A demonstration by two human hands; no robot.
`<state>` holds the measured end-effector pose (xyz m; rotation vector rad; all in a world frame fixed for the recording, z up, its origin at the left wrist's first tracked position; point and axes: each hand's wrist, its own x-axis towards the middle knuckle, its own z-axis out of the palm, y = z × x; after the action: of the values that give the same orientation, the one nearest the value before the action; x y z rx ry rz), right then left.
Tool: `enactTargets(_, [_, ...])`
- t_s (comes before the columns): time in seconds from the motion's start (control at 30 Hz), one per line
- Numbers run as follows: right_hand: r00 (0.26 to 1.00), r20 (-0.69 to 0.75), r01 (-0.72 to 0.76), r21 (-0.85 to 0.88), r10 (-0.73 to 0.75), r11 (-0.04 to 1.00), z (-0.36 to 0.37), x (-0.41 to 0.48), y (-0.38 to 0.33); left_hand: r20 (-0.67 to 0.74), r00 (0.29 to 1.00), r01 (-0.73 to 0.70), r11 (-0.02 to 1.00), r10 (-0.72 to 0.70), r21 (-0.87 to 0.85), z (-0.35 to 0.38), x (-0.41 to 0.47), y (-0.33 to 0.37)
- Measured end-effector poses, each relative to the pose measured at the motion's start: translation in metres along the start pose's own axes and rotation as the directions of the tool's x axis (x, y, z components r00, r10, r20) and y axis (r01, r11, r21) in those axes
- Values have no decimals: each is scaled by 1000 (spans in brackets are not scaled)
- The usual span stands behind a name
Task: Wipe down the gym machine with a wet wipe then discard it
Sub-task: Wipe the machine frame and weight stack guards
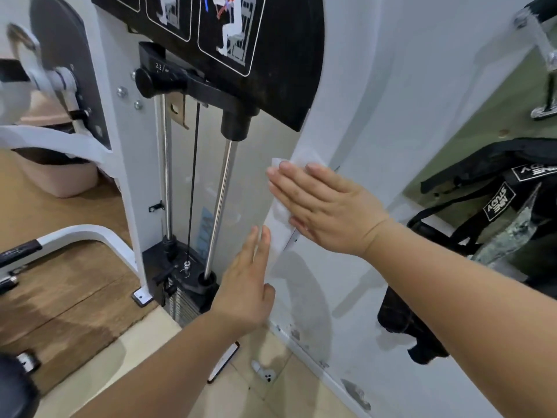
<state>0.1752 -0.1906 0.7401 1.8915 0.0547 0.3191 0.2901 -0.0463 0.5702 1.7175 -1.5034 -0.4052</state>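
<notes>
Landmark: the gym machine's tall white metal side panel [361, 101], whose front edge runs up and down, leaning slightly.
Wipe: the thin white wet wipe [282, 214] lies flat on that front edge, about halfway up the visible part of the panel.
Right hand: the right hand [325, 206] has straight fingers and a flat palm, pressing the wipe to the panel without gripping it.
Left hand: the left hand [244, 291] is flat and empty, lower on the same edge, just beneath the wipe; contact with it cannot be told.
Key relation: the right hand is already on the wipe, so strokes probably follow the edge's long axis.
Remaining: discarding not yet done.
</notes>
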Motion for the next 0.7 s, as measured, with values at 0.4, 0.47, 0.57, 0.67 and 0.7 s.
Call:
enactTargets(0.4, [995,-68,-71,11,72,997,33,-11,-95,-114,963,-237,969,243,71,43,-9,-86])
enactTargets(0.47, [997,-71,-16,16,18,1000,37,-13,-97,-132,953,-263,960,274,92,49,-10,-98])
enactTargets(0.57, [994,-111,-10,-13,8,1000,36,-9,-75,-183,935,-289,952,303,100,61,-13,-113])
enactTargets(0.67, [977,-173,-134,-25,127,991,37,-8,-75,-227,909,-336,937,349,97,75,-16,-130])
enactTargets(0.7, [971,-184,-157,-20,151,987,39,-9,-85,-230,900,-356,929,370,101,80,-16,-138])
